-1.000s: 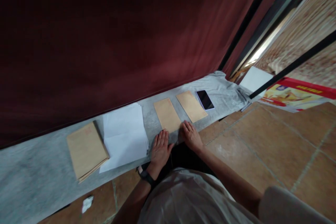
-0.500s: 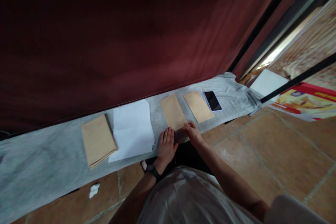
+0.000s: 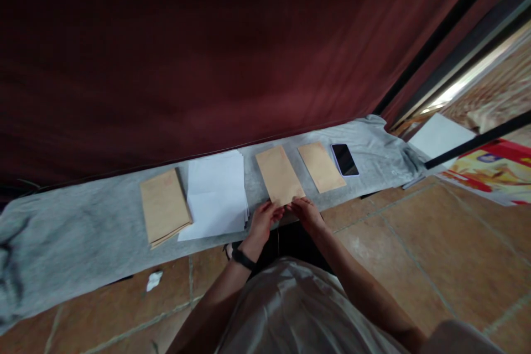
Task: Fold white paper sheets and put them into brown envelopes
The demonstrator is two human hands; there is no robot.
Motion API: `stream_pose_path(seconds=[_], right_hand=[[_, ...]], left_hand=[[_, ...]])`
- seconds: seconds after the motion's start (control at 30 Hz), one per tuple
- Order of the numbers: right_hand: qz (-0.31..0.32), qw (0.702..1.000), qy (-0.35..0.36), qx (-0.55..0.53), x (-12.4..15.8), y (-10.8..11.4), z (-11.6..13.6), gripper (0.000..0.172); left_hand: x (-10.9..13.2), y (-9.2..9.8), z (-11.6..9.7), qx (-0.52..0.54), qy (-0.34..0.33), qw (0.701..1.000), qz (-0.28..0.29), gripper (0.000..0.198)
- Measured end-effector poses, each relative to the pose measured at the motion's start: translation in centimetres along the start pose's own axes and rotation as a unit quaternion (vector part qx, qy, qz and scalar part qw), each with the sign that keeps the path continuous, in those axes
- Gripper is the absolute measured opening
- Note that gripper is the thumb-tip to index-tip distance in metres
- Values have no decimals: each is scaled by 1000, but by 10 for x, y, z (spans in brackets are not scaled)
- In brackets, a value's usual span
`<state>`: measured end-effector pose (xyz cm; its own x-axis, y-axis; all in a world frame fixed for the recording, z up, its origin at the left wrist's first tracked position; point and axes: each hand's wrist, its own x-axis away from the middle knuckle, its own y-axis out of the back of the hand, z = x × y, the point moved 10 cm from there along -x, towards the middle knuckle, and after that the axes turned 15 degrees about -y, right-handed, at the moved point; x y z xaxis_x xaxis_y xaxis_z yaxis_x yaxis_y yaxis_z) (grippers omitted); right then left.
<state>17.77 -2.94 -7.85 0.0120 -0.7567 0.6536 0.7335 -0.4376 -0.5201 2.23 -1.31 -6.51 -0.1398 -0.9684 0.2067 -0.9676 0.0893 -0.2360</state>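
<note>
A brown paper envelope lies in front of me, its near end at the front edge of the cloth-covered bench. The fingers of my left hand close on its near left corner. My right hand pinches the near right corner. A second brown envelope lies flat just to the right. On the left, a stack of white paper sheets has faint fold creases. Beyond it, a pile of brown envelopes overlaps the paper's left edge.
A phone rests right of the second envelope. Grey cloth covers the long narrow bench, with a dark red curtain behind it. A black bar and a printed box stand at right. Crumpled white tissue lies on the tiled floor.
My left hand has gone from lying flat at the envelope's near end to gripping its corner. My right hand stays at the near right corner. The view has shifted slightly.
</note>
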Motion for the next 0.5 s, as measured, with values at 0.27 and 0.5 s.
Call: stream_pose_path(seconds=[0.27, 0.5], right_hand=[[-61, 998, -3, 6, -1, 34, 6, 23], [-67, 998, -2, 20, 1, 39, 6, 19]], left_hand=[[-6, -11, 5, -69, 5, 997, -16, 11], [-8, -15, 7, -148, -9, 989, -29, 8]])
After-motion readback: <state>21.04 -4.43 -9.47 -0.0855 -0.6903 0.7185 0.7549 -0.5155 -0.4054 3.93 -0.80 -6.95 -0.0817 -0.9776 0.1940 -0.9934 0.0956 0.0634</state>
